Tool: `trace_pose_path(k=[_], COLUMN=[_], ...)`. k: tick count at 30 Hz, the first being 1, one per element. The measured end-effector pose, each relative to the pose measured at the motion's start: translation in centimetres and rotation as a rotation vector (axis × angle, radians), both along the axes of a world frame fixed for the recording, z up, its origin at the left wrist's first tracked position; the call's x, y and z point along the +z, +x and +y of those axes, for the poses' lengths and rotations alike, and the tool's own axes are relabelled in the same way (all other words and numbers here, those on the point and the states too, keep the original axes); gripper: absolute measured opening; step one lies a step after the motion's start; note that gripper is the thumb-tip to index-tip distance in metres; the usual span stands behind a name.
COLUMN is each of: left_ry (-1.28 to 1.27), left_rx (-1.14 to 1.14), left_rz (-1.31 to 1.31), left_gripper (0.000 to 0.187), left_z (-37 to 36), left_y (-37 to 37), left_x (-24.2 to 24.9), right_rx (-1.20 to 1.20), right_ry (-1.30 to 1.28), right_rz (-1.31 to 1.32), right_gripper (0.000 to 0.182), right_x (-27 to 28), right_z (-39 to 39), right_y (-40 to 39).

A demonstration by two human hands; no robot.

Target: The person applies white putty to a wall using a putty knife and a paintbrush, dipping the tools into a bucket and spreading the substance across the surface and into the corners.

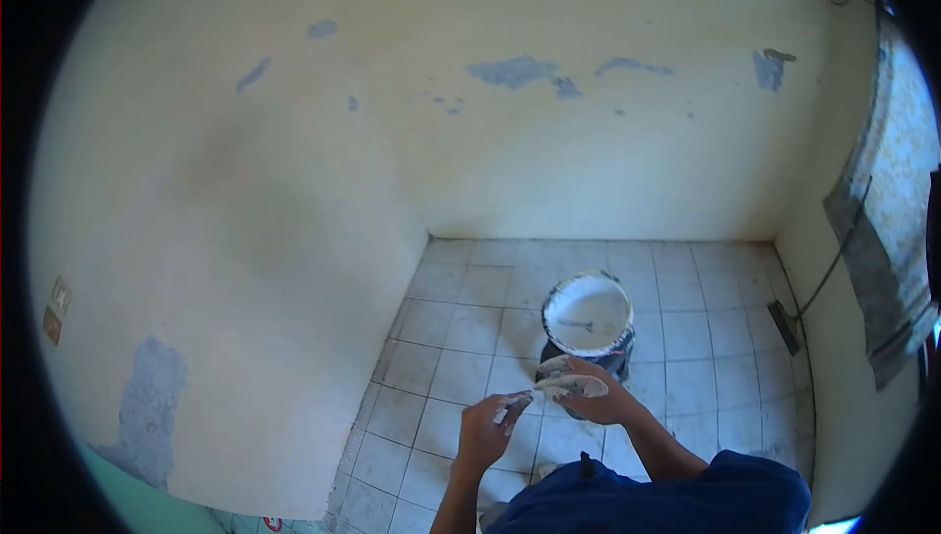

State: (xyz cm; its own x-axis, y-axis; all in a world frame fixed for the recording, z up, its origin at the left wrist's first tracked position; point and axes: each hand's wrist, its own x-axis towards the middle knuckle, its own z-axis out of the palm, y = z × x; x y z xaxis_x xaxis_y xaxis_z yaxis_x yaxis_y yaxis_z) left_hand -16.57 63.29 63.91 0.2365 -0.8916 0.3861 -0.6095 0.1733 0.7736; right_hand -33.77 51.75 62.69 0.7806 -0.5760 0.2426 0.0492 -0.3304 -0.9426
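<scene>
My left hand (490, 428) is below the bucket, its fingers drawn together and pointing at the other hand. White paste is smeared on those fingers, and whatever they may pinch is too small to make out. Close to its fingertips is my right hand (580, 389), fingers stretched out to the left, with a white, paste-like coating over fingers and palm. Just beyond the hands stands a round bucket (635, 338) with a paste-spattered rim. White paste (593, 310) fills part of it, and a small stick-like tool (575, 324) lies on the paste.
Tiled floor (451, 328) surrounds the bucket, which rests on something dark. Grey patches (512, 71) mark the cream walls. A long-handled floor squeegee or broom (784, 326) leans at the right wall, near a hanging cloth (872, 279). Wall sockets (57, 308) are at far left.
</scene>
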Motion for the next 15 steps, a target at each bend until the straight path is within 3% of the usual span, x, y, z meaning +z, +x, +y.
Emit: trace_pose_path(k=[7, 9, 15], left_ry=[0.019, 0.043, 0.077], left_rx=[0.018, -0.082, -0.163], left_rz=[0.04, 0.075, 0.029], left_gripper=[0.013, 0.007, 0.008], left_z=[-1.5, -1.9, -4.8], left_y=[-0.8, 0.6, 2.9], left_x=[0.3, -1.7, -0.3], right_rx=[-0.207, -0.282, -0.555], right_ry=[-0.147, -0.25, -0.282], right_rz=[0.053, 0.118, 0.245], right_gripper=[0.035, 0.039, 0.04], right_x=[-0.8, -0.5, 0.9], right_z=[0.5, 0.4, 1.6], right_y=[-0.5, -0.4, -1.1])
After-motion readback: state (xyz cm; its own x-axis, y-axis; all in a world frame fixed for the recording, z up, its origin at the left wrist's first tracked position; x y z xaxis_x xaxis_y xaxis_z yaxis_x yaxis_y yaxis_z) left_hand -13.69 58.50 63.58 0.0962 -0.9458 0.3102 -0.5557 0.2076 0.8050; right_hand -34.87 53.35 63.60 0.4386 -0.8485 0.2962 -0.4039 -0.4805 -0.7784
